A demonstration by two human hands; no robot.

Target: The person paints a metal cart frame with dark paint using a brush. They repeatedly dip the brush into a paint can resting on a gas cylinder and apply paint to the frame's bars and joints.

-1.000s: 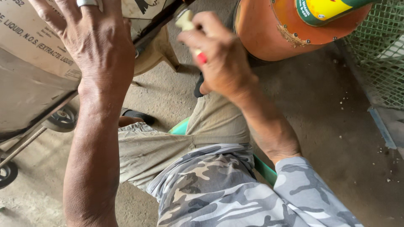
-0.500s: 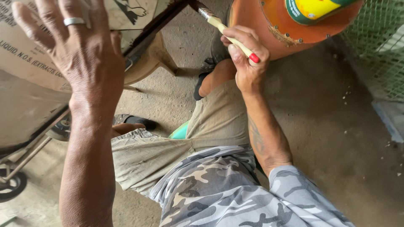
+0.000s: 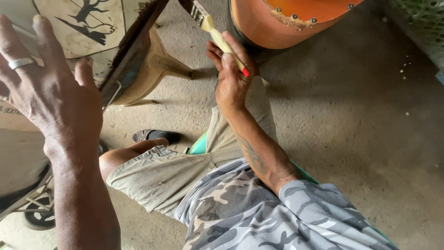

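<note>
Two hands are in view. The right hand [image 3: 231,81] is closed around the pale handle of a paintbrush [image 3: 222,42], with the red handle tip showing just below the fingers and the metal ferrule pointing up toward the top edge of the view. The brush head is cut off by that edge, so its bristles cannot be seen. The brush sits between a dark wooden frame edge [image 3: 134,51] on the left and an orange drum [image 3: 286,23] on the right, close to the drum's lower rim.

The left hand [image 3: 51,92] is raised with fingers spread and holds nothing; a silver ring [image 3: 21,62] sits on one finger. Behind it lies a cardboard sheet [image 3: 78,23] with black printed figures.

Compared with half a second ago, the right hand grips the brush closer to the red end, and the brush stands steeper. The left hand has stayed spread in the same area. The green-and-yellow label on the drum is no longer in view.

Below, a bent knee in khaki shorts [image 3: 162,173], a camouflage shirt [image 3: 259,213] and a dark sandal [image 3: 157,135] rest above the concrete floor [image 3: 360,129]. A small wheel [image 3: 39,217] shows at the lower left.
</note>
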